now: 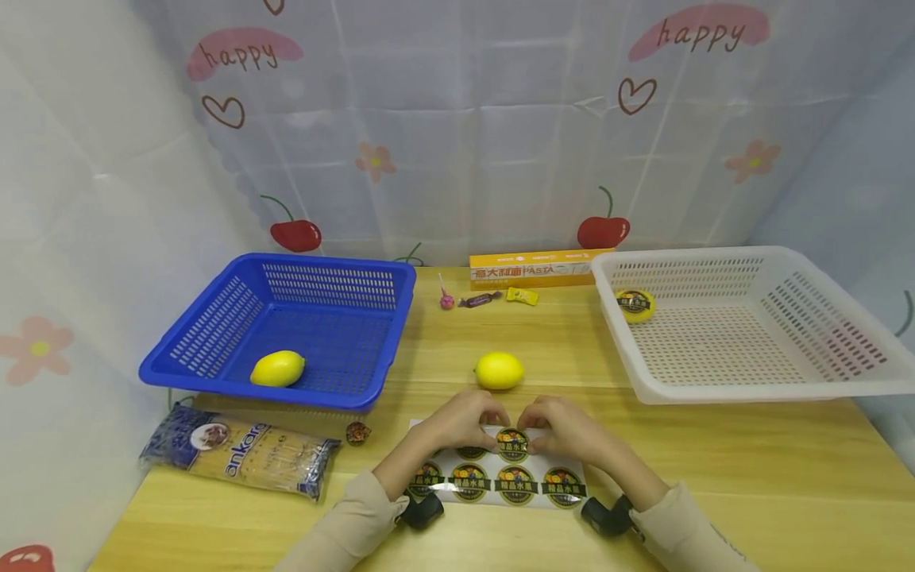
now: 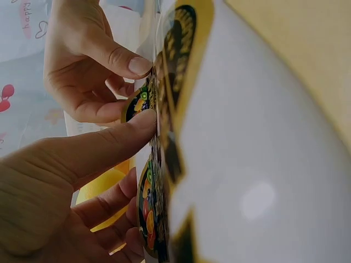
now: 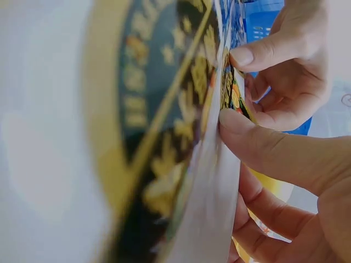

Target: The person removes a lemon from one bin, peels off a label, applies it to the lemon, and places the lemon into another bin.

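White and glossy, the sticker sheet [image 1: 539, 464] lies beneath both hands. The left hand [image 1: 461, 421] and right hand [image 1: 565, 429] face each other, each pinching. Just beyond their fingers, nearer the left, sits the lemon [image 1: 499, 371], its long axis crosswise. Between the thumbs, gripped at opposite sides, is the round sticker [image 1: 512, 445]; whether it is free of its backing I cannot tell.

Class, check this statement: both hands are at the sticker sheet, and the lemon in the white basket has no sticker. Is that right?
Not quite: the head view shows a sticker on the lemon in the white basket. The left hand and right hand are indeed at the sticker sheet.
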A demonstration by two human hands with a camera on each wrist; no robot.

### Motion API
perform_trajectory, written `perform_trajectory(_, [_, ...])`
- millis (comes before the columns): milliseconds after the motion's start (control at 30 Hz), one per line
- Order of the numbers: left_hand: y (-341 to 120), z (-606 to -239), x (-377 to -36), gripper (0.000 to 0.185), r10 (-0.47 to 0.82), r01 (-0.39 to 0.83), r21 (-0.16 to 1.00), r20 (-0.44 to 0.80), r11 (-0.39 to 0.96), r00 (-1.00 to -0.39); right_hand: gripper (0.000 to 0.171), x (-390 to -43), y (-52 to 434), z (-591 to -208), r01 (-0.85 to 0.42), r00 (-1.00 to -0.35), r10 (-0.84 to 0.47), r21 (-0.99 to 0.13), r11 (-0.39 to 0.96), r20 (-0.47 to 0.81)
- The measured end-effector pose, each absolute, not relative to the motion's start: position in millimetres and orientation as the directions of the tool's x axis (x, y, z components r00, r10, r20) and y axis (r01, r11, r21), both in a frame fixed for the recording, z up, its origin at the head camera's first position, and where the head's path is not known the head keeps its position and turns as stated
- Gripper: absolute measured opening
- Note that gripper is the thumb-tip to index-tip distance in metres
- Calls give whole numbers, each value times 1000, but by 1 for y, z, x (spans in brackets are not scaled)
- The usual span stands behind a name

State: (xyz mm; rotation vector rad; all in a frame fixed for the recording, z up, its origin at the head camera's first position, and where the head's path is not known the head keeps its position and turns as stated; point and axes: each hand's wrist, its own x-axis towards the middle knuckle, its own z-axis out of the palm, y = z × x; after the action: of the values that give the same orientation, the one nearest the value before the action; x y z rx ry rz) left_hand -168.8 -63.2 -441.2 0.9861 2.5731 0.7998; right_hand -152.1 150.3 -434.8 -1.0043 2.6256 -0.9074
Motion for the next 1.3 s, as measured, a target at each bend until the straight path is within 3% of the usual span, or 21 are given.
perform_trajectory(533, [-69, -444, -171, 32, 707, 518, 644, -51, 563, -705, 13, -153, 154, -439, -557, -729, -675, -670, 491, 112])
perform_trajectory(733, [-73, -444, -174, 37, 726, 502, 691, -49, 520, -686, 8, -156, 163, -439, -463, -758, -646, -768, 443, 84])
perform_trajectory(900, [-80, -443, -178, 32, 645, 393, 794, 2, 463, -764, 5, -159, 172, -434, -413, -792, -602, -814, 409, 100])
perform_trajectory(1033, [-84, -438, -184, 27, 482, 358, 825, 121, 438, -868, 4, -162, 177, -432, -415, -814, -563, -819, 396, 141])
perform_trajectory(1167, [-81, -430, -191, 44, 319, 318, 829, 180, 460, -930, 4, -165, 177, -434, -407, -834, -523, -837, 367, 177])
perform_trajectory(1300, [-77, -427, -202, 60, 333, 302, 809, 140, 504, -932, 7, -167, 174, -434, -384, -857, -476, -861, 332, 198])
